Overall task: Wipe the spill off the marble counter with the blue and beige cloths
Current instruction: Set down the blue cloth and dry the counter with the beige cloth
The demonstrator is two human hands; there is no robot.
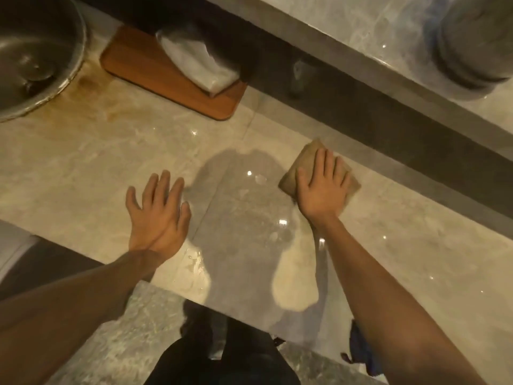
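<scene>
Here, beige cloth (305, 159): soft, folded, light; lies at spill's (249, 218) far right edge on the desk (83, 168).
Right hand (322, 190): flat, palm pressing the cloth.
Left hand (156, 209): spread, holding nothing.
Blue cloth (361, 354): seemingly under the right forearm.

The worktop (83, 168) is pale cream-beige marble with soft grey veining, and it carries a rusty orange-brown stain (88, 87) at the upper left of the frame. In the middle of the frame the spill (249, 218) reads as a glossy grey sheet dotted with white glints. Right of centre lies the beige cloth (308, 154), a dull tan. At the lower right edge a dark blue cloth (361, 345) shows. The board (155, 76) in the upper middle is warm reddish-brown wood, with a white packet (200, 62) on it. The basin (33, 51) at the upper left is grey metal. The floor (144, 329) at the bottom is mottled grey-green stone.
</scene>
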